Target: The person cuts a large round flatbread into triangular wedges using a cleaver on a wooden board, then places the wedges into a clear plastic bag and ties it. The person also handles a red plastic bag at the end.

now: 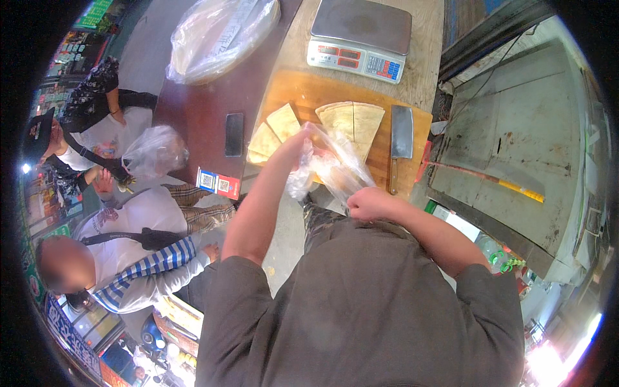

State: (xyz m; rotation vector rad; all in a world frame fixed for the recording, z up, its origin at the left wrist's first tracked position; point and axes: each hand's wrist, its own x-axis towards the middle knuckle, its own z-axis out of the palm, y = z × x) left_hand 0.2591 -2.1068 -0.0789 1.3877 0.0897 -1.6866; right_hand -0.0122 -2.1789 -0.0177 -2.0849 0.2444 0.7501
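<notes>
Between my two hands a clear plastic bag [338, 169] is stretched over the near edge of a wooden cutting board [377, 159]. My left hand [307, 138] is at the bag's upper left part; its fingers are largely hidden by the plastic. My right hand [370, 203] is closed on the bag's lower right end. Beyond the bag lie stacked wedges of flatbread [350, 116], with more flatbread wedges [275, 130] to the left, beside my left forearm. At the board's right lies a cleaver [402, 133], its wooden handle towards me.
A digital scale [360, 29] stands behind the board. On the dark red table [203, 116] are a phone [234, 134], a card with printed codes [218, 183] and plastic-wrapped round flatbreads [222, 38]. Several people stand left, one near a clear bag [154, 151]. A metal cabinet [512, 145] stands right.
</notes>
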